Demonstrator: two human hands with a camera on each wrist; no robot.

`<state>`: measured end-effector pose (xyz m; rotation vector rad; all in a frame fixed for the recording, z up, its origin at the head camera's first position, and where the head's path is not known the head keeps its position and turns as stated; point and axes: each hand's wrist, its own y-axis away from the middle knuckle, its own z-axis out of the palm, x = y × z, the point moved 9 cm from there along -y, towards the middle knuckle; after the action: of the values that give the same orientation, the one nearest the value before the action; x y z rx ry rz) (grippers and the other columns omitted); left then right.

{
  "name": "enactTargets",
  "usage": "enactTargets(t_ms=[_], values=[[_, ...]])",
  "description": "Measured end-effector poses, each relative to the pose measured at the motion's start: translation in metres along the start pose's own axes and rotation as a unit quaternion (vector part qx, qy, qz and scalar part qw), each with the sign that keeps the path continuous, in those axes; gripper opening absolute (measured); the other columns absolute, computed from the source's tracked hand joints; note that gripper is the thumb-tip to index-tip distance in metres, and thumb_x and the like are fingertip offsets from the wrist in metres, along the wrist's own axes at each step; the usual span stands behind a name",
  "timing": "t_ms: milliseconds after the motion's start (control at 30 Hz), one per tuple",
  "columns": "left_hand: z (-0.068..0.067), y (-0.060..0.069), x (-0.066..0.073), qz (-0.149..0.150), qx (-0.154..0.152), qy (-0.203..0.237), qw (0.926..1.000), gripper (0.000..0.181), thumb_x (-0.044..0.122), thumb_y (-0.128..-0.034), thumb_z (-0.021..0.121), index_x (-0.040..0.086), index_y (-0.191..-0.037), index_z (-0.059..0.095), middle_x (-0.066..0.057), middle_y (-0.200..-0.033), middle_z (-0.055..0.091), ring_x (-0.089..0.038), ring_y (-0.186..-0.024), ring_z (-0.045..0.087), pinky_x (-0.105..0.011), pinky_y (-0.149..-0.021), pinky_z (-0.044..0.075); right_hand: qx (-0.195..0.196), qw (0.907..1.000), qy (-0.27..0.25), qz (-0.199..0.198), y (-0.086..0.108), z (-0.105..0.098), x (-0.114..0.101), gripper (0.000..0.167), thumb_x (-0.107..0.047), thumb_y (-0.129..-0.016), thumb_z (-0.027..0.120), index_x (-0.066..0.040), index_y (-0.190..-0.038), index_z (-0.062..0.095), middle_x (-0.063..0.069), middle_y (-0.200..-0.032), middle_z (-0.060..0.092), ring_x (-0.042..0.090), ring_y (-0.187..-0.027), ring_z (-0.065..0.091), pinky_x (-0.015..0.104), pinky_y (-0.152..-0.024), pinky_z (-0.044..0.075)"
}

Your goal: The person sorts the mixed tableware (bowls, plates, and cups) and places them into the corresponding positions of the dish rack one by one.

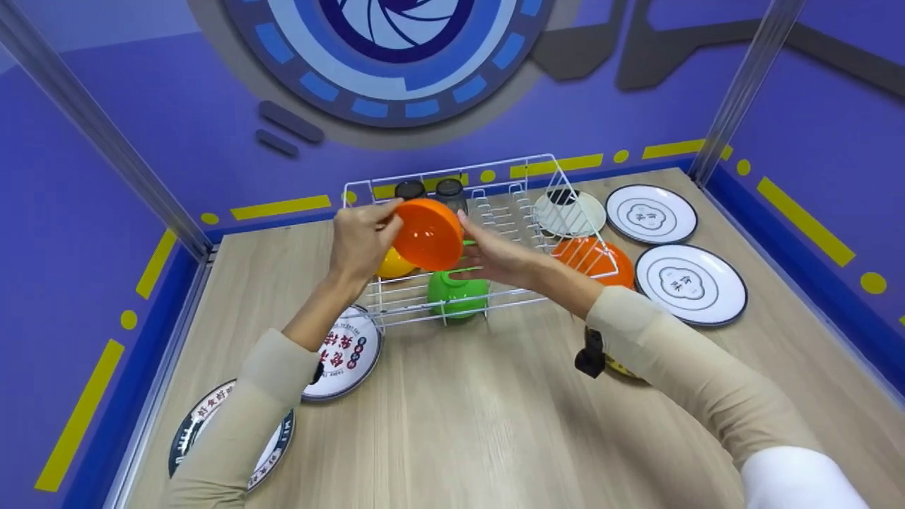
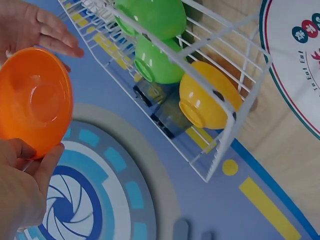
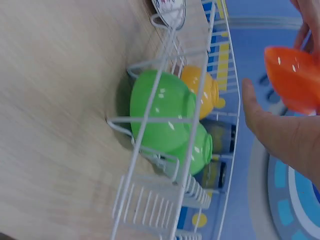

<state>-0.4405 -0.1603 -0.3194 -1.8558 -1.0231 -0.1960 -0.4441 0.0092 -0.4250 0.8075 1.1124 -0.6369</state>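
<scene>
Above the white wire rack [image 1: 417,319], an orange bowl [image 1: 428,235] is held tilted, its hollow facing the head camera. The left hand [image 1: 362,240] pinches its rim between thumb and fingers, also seen in the left wrist view [image 2: 22,182]. The right hand [image 1: 498,256] is at the bowl's other side with fingers extended; whether it touches the bowl is unclear. In the rack below are green bowls [image 3: 162,112] [image 2: 157,60], a yellow bowl [image 2: 207,95] and two dark glasses [image 1: 450,189].
White plates [image 1: 652,214] [image 1: 691,285], an orange plate [image 1: 614,265] and a cream plate [image 1: 570,214] lie at the right, partly behind the rack's wires. Patterned plates [image 1: 346,353] [image 1: 273,452] lie at the left. A yellow item [image 1: 622,367] shows under the right sleeve.
</scene>
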Motion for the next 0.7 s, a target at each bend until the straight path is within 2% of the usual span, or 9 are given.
enactTargets(t_ms=[100, 200, 267, 367, 467, 533, 633, 700], values=[[0.008, 0.003, 0.004, 0.014, -0.017, -0.012, 0.9997, 0.022, -0.001, -0.0926, 0.067, -0.003, -0.113, 0.074, -0.023, -0.106, 0.076, -0.033, -0.093, 0.078, -0.037, -0.074, 0.063, -0.020, 0.9994, -0.026, 0.009, -0.001, 0.009, 0.004, 0.073, -0.062, -0.105, 0.022, -0.012, -0.156, 0.034, 0.023, -0.154, 0.048, 0.035, -0.138, 0.053, 0.052, -0.122, 0.034], [0.013, 0.005, 0.005, 0.025, -0.022, -0.024, 0.9991, 0.021, 0.000, -0.0937, 0.067, -0.003, -0.113, 0.075, -0.023, -0.106, 0.076, -0.033, -0.092, 0.078, -0.036, -0.075, 0.063, -0.028, 0.9988, -0.039, 0.004, -0.004, 0.011, 0.006, 0.073, -0.066, -0.103, 0.031, -0.016, -0.155, 0.034, 0.021, -0.153, 0.048, 0.033, -0.133, 0.055, 0.056, -0.121, 0.035], [0.014, 0.005, 0.002, 0.023, -0.023, -0.017, 0.9993, 0.021, -0.001, -0.0938, 0.067, -0.003, -0.113, 0.076, -0.022, -0.106, 0.076, -0.032, -0.093, 0.078, -0.035, -0.075, 0.063, -0.037, 0.9984, -0.044, -0.002, -0.007, 0.013, 0.005, 0.074, -0.067, -0.100, 0.040, -0.020, -0.155, 0.033, 0.018, -0.153, 0.046, 0.033, -0.131, 0.055, 0.058, -0.120, 0.035], [0.012, 0.004, -0.008, 0.004, -0.020, 0.014, 0.9997, 0.023, -0.002, -0.0934, 0.066, -0.003, -0.114, 0.076, -0.022, -0.107, 0.076, -0.032, -0.093, 0.078, -0.035, -0.074, 0.063, -0.057, 0.9975, -0.040, -0.008, -0.013, 0.017, 0.003, 0.076, -0.068, -0.097, 0.048, -0.022, -0.156, 0.032, 0.013, -0.152, 0.043, 0.032, -0.131, 0.053, 0.060, -0.119, 0.035], [0.008, 0.003, -0.025, -0.037, -0.016, 0.042, 0.9983, 0.026, -0.001, -0.0929, 0.066, -0.003, -0.118, 0.074, -0.022, -0.108, 0.077, -0.032, -0.095, 0.077, -0.037, -0.079, 0.063, -0.060, 0.9978, -0.022, -0.015, -0.022, 0.020, -0.003, 0.069, -0.059, -0.101, 0.047, -0.020, -0.155, 0.033, 0.012, -0.149, 0.044, 0.032, -0.129, 0.053, 0.059, -0.118, 0.037], [0.004, 0.004, -0.041, -0.074, -0.016, 0.040, 0.9963, 0.029, -0.001, -0.0931, 0.065, -0.003, -0.122, 0.072, -0.022, -0.109, 0.076, -0.032, -0.097, 0.076, -0.039, -0.084, 0.062, -0.033, 0.9993, 0.006, -0.019, -0.029, 0.017, -0.007, 0.064, -0.051, -0.102, 0.048, -0.016, -0.154, 0.034, 0.014, -0.145, 0.047, 0.032, -0.125, 0.056, 0.056, -0.115, 0.042], [0.000, 0.012, -0.070, -0.143, -0.032, -0.012, 0.9891, 0.034, 0.002, -0.0943, 0.062, -0.003, -0.128, 0.067, -0.024, -0.114, 0.072, -0.035, -0.106, 0.070, -0.043, -0.096, 0.057, 0.043, 0.9956, 0.081, -0.020, -0.039, 0.009, -0.014, 0.069, -0.044, -0.097, 0.059, -0.011, -0.153, 0.034, 0.015, -0.140, 0.051, 0.030, -0.119, 0.059, 0.049, -0.107, 0.051], [0.000, 0.022, -0.091, -0.190, -0.060, -0.063, 0.9778, 0.040, 0.004, -0.0947, 0.060, -0.004, -0.133, 0.061, -0.026, -0.124, 0.066, -0.039, -0.118, 0.062, -0.049, -0.102, 0.051, 0.087, 0.9828, 0.160, -0.029, -0.045, 0.006, -0.020, 0.077, -0.043, -0.091, 0.069, -0.009, -0.152, 0.035, 0.016, -0.139, 0.053, 0.028, -0.118, 0.059, 0.044, -0.104, 0.054]])
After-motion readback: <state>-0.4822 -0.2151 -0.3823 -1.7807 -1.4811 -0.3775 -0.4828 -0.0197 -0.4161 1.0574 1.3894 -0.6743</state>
